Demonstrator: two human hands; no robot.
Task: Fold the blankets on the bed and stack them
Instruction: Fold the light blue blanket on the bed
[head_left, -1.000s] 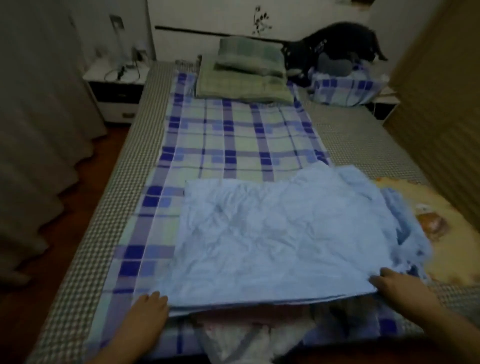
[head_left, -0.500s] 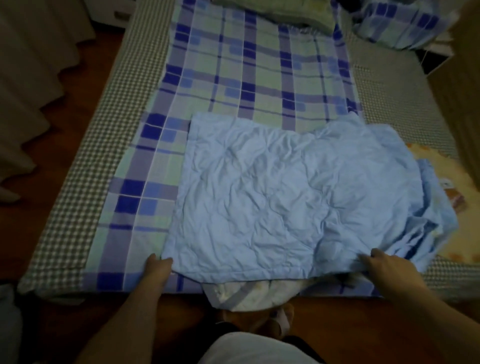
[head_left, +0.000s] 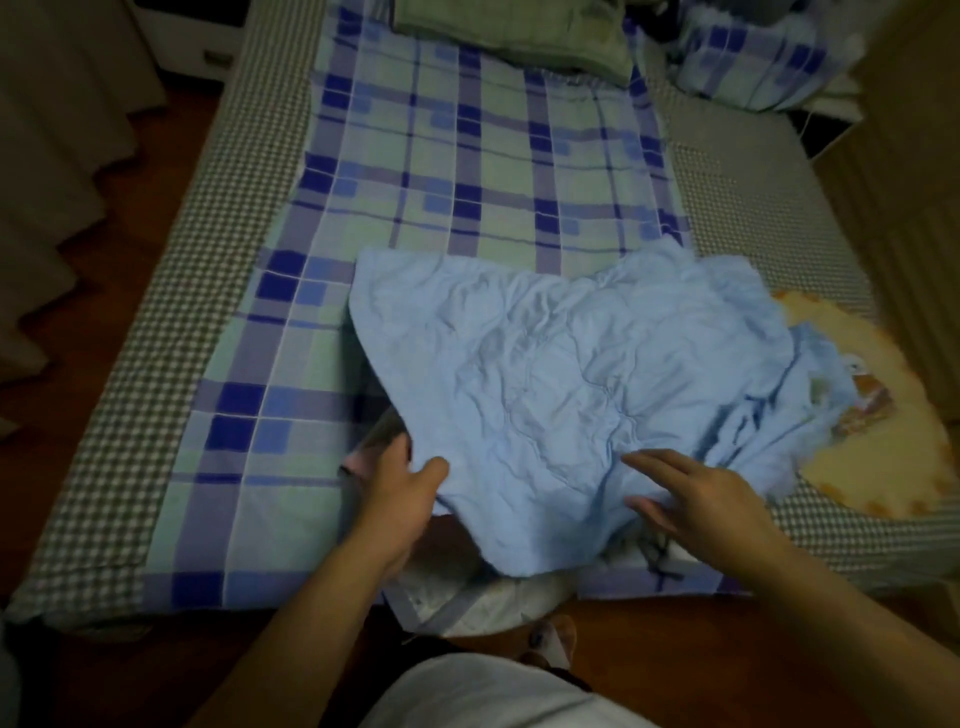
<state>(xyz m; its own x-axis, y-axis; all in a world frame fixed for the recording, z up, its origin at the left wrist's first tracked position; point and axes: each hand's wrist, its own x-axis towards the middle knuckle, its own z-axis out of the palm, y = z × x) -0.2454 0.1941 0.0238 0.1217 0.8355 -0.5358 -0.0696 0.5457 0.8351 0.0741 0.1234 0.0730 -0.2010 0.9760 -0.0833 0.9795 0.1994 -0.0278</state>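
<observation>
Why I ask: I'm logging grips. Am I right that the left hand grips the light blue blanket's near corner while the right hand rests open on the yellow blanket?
Not quite. In the head view the right hand rests open on the light blue blanket, not the yellow blanket. The left hand does grip its near corner.

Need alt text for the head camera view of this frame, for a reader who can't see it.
A person's left hand grips the near-left corner of a crumpled light blue blanket lying on a blue-and-green plaid bed sheet, while the right hand rests flat on the blanket with fingers spread. A yellow patterned blanket lies to the right, and a folded green blanket at the far end.
</observation>
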